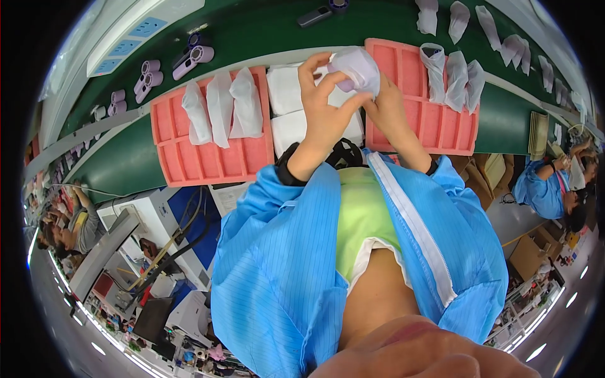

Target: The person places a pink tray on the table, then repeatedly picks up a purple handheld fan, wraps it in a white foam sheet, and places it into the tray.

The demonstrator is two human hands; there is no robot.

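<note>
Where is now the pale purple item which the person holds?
In the head view, the purple item is at top centre, between the left hand and right hand, partly in a white wrapper, near the right pink tray.

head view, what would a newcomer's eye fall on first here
Probably the bright blue jacket, which fills the lower middle of the picture. Next might come the pink left tray and the pink right tray, each bearing upright-lying white-wrapped items. Between them, near the top centre, the left hand and right hand hold a pale-wrapped lilac item.
</note>
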